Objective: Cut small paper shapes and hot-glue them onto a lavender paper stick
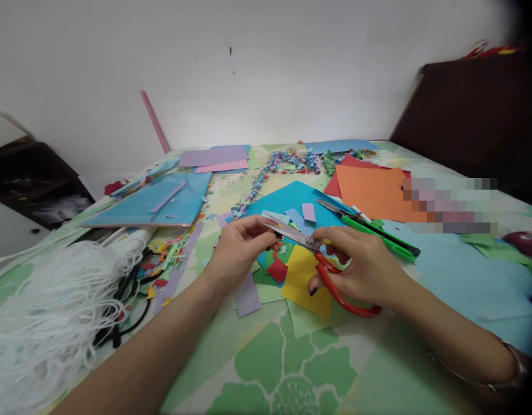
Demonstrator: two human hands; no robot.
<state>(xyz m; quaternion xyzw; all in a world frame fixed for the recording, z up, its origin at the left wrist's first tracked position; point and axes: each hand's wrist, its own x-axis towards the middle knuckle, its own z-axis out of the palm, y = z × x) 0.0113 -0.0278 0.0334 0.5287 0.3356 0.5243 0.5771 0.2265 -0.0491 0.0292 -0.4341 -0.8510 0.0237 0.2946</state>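
My right hand (363, 262) is closed round red-handled scissors (346, 305), whose blades point left toward my left hand. The fingers of my left hand (240, 248) are pinched together beside the blade tips; what they hold, if anything, is too small to make out. Beneath both hands lie a yellow paper piece (300, 288), a small red paper piece (277, 271) and a lilac paper strip (247, 297). A blue sheet (291, 199) spreads behind them. Just beyond my right hand rests a green utility knife (391, 242).
To the left are a tangle of white cord (62, 311), colourful paper scraps (162, 265) and a blue pack of paper (153, 199). Orange paper (373, 190) and a pale blue sheet (473, 276) lie right. A garland of paper curls (257, 184) runs along the back.
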